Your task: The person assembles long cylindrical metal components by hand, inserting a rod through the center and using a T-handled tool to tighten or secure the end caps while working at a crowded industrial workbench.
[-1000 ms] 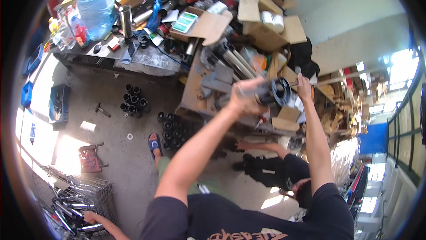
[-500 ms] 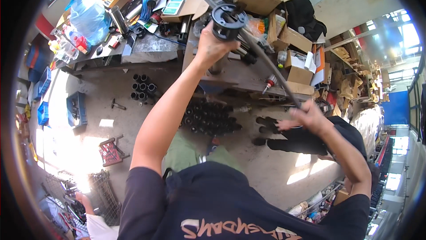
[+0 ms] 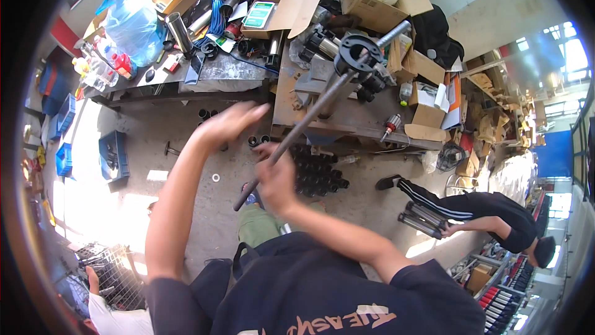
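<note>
My right hand (image 3: 277, 177) is closed round the lower part of a long dark metal bar (image 3: 310, 115), which slants up and away to the right. At the bench, the bar meets a black round flanged fitting (image 3: 358, 55); whether it passes through or across it I cannot tell. Beyond the fitting a bright ribbed rod end (image 3: 393, 34) sticks out. My left hand (image 3: 232, 125) is off the bar, left of my right hand, fingers stretched out and slightly blurred, holding nothing.
The workbench (image 3: 291, 115) carries cardboard boxes (image 3: 365, 6), metal tubes and a red-tipped tool (image 3: 392, 125). Black cylindrical parts (image 3: 316, 174) stand on the floor below. At right a co-worker (image 3: 489, 211) carries dark tubes (image 3: 423, 218). Another person (image 3: 118, 310) is at lower left.
My left hand has let go of the fitting and come back toward me. My right hand has swung the bar's near end from right to left. The co-worker at right has shifted.
</note>
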Demonstrator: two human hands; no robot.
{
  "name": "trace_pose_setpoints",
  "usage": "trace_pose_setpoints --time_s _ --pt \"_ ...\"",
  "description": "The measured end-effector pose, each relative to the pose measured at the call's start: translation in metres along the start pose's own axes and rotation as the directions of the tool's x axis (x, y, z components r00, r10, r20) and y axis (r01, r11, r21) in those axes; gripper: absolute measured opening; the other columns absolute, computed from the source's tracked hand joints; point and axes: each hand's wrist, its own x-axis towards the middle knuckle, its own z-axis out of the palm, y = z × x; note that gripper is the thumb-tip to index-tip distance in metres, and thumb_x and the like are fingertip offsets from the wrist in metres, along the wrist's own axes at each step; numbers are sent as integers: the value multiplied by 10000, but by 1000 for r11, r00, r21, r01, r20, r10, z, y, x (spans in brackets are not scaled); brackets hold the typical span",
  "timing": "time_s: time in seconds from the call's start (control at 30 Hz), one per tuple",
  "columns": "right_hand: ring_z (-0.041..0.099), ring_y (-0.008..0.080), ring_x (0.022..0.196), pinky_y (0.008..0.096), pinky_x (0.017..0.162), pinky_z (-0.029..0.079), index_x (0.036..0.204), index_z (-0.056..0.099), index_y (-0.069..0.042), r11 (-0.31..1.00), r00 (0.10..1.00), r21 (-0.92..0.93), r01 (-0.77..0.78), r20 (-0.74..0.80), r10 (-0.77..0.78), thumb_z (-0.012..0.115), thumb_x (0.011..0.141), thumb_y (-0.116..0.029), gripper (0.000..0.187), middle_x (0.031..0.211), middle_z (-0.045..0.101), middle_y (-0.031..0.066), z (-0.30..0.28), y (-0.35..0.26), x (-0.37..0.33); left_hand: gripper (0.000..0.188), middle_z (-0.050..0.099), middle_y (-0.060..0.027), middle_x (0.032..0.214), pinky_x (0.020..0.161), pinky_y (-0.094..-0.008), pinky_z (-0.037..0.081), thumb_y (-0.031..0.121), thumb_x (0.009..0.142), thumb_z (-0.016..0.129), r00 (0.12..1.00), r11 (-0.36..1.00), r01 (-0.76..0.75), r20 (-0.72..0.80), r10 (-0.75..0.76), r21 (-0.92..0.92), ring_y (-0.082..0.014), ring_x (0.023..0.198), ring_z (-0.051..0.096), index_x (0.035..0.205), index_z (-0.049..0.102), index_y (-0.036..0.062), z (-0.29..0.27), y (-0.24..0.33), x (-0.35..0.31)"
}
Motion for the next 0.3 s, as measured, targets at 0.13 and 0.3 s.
trace_pose_setpoints --time_s 0.13,0.3 --pt "480 259 1079 394 972 382 1213 489 -21 670 656 -543 507 -261 -708 573 957 -242 349 1150 508 120 -142 -27 158 473 665 -67 900 596 -276 479 408 974 623 979 662 -202 -165 119 -722 -144 673 596 1240 577 19 101 -77 -123" --pt "659 283 1127 374 996 499 1069 744 -112 -52 560 -764 643 515 -649 657 803 -285 329 1066 721 186 -261 -124 332 209 617 -127 657 588 -412 468 198 865 691 550 869 -39 -716 430 493 -315 582 614 993 621 49 158 75 -95"
